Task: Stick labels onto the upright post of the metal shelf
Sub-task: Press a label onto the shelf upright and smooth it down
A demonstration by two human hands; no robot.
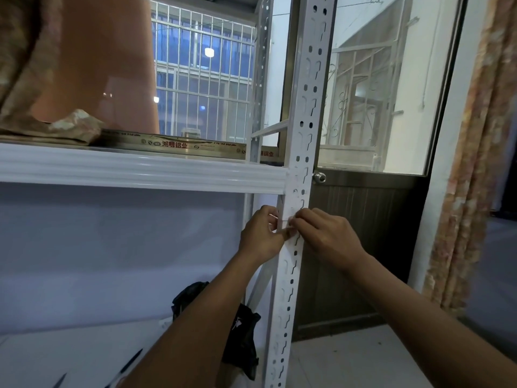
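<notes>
An orange tub [106, 65] stands on the top shelf at 10 o'clock in the view, with a stone [75, 126] just at its 7 o'clock. Wrapped metal bars [173, 144] with printed red characters lie along the shelf towards the post. Below them the white beam [140, 170] runs across and meets the post at about mid-height. A black bag [240, 337] sits low down, at 7 o'clock from the hands, partly hidden by the left forearm.

The left hand [261, 236] is at the post's left edge, just under the beam, fingers curled, thumb and fingertips pinching the label [286, 218]. The label is a small white piece lying on the face of the post [306, 107], between the two hands; its print cannot be read. The post is white, upright and punched with rows of slots and holes.

The right hand [324, 236] comes in from 3 o'clock, its curled fingertips [297, 219] nipping the label's right edge. The two hands are close together, almost touching.

A round knob [319, 177] shows at 1 o'clock from the hands, on a dark door [363, 247] with a glass upper half. A patterned curtain [470, 191] hangs at the far right.
</notes>
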